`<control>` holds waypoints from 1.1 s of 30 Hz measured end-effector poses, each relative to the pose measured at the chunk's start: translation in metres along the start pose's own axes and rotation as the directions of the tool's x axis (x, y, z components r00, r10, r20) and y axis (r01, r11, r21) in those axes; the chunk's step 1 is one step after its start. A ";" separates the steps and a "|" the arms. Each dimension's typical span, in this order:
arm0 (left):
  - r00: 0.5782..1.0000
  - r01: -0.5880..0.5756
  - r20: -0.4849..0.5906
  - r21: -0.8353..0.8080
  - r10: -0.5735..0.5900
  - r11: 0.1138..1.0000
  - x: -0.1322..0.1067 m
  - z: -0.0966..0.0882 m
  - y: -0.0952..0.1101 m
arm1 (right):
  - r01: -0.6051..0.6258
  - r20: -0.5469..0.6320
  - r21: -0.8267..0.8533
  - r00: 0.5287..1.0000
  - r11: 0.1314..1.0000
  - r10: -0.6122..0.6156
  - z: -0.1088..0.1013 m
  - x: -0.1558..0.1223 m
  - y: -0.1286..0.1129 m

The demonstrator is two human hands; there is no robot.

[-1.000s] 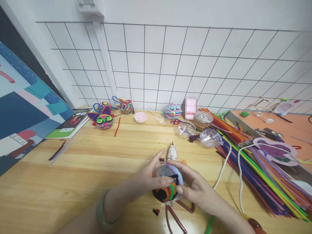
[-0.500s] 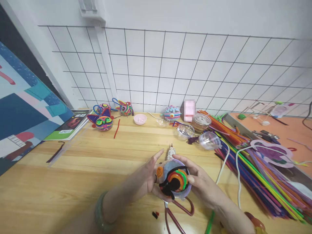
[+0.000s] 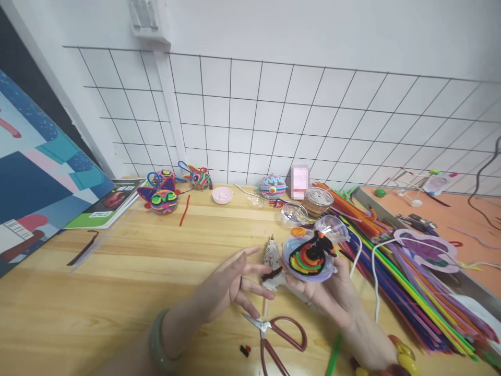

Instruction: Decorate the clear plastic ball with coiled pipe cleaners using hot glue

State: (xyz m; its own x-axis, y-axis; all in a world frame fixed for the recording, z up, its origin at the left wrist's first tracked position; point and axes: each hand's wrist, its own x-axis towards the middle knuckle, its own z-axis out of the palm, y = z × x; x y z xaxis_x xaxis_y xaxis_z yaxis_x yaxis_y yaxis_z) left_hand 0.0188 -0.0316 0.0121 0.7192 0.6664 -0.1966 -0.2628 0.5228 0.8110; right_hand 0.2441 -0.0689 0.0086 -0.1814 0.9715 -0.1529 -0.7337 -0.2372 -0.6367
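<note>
My right hand [image 3: 332, 297] grips a decorated plastic ball [image 3: 311, 258] from below and the right. The ball carries a black-outlined pipe-cleaner shape with red, orange, yellow and green bands, and an orange coil stands at its upper edge. To its left, my left hand [image 3: 235, 284] is open and holds nothing, with fingers spread close to a glue gun [image 3: 271, 251]. The glue gun lies on the table, partly behind the ball and right hand. Scissors [image 3: 265, 330] with dark red handles lie below the left fingertips, blades slightly apart.
Bundled pipe cleaners [image 3: 422, 292] cover the right side, crossed by a white cord [image 3: 376, 282]. Clear plastic half-shells [image 3: 293, 214] stand behind the ball. Finished ornaments [image 3: 163, 201] and a pink bowl [image 3: 222, 196] line the back. Small black and red scraps [image 3: 245, 351] lie near the scissors.
The ball has moved up and to the right in my right hand and tilted. My left hand has come off it, uncovering the glue gun and the scissors' blades.
</note>
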 end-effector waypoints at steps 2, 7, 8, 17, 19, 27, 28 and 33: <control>0.999 -0.029 -0.034 0.097 0.032 0.995 0.000 0.001 -0.001 | -0.003 0.022 0.066 1.000 0.998 0.001 -0.002 0.002 0.000; 0.992 -0.058 -0.086 0.301 0.088 0.952 0.001 0.003 -0.004 | -0.005 0.029 0.163 1.000 0.987 0.000 -0.001 0.004 -0.001; 0.991 -0.047 -0.101 0.315 0.083 0.948 0.001 0.002 -0.004 | -0.006 0.026 0.161 1.000 0.987 0.002 -0.001 0.004 -0.002; 0.997 -0.007 -0.068 0.368 0.035 0.930 0.001 -0.002 -0.005 | 0.010 0.037 0.099 0.999 0.995 -0.014 0.000 0.003 -0.001; 0.997 -0.001 -0.067 0.381 0.029 0.924 0.001 -0.002 -0.005 | 0.022 0.030 0.089 0.999 0.996 -0.025 0.000 0.003 0.000; 0.962 -0.029 -0.262 0.193 0.080 0.981 0.006 0.002 0.000 | 0.153 0.033 -0.305 0.988 0.940 -0.150 0.004 -0.002 0.009; 0.959 -0.043 -0.270 0.150 0.083 0.988 0.005 0.004 0.001 | 0.198 0.052 -0.391 0.980 0.899 -0.193 0.006 -0.003 0.011; 0.989 -0.043 -0.139 0.102 0.057 0.994 -0.003 0.008 0.003 | 0.324 0.187 -0.635 0.945 0.702 -0.267 0.014 -0.008 0.022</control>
State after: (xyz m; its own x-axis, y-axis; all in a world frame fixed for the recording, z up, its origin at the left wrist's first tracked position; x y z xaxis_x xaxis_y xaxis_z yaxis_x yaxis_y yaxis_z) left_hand 0.0208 -0.0363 0.0197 0.6065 0.7627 -0.2247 -0.2263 0.4366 0.8707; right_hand 0.2201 -0.0821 0.0069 -0.0982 0.9811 0.1666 -0.1576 0.1500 -0.9760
